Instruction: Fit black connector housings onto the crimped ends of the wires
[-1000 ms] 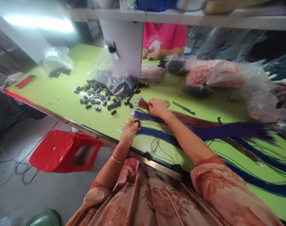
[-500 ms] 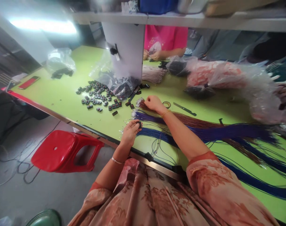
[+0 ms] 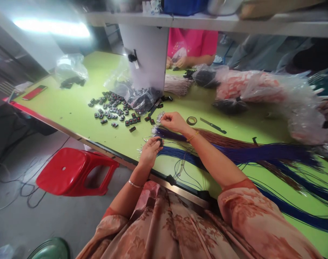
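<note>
The left hand's fingers [image 3: 158, 140] are clamped on a small black connector [image 3: 160, 142], held up near the front edge of the green desk [image 3: 83, 111]. The fingers of the right hand [image 3: 174, 121] are bent close together at the silvery tips of the brown wires [image 3: 211, 134]; whether they grip one cannot be told. Just below the right hand lie the purple-blue wires [image 3: 234, 151], and a blue wire bundle [image 3: 181, 153] runs beside the left hand. Beyond the right hand are a tape roll [image 3: 191, 120] and a flat dark strip [image 3: 213, 126]. Loose black connectors [image 3: 112, 108] are scattered to the left, next to a clear plastic bag [image 3: 144, 100]. Across the desk, a person in a pink shirt [image 3: 192, 43] has both hands together.
</note>
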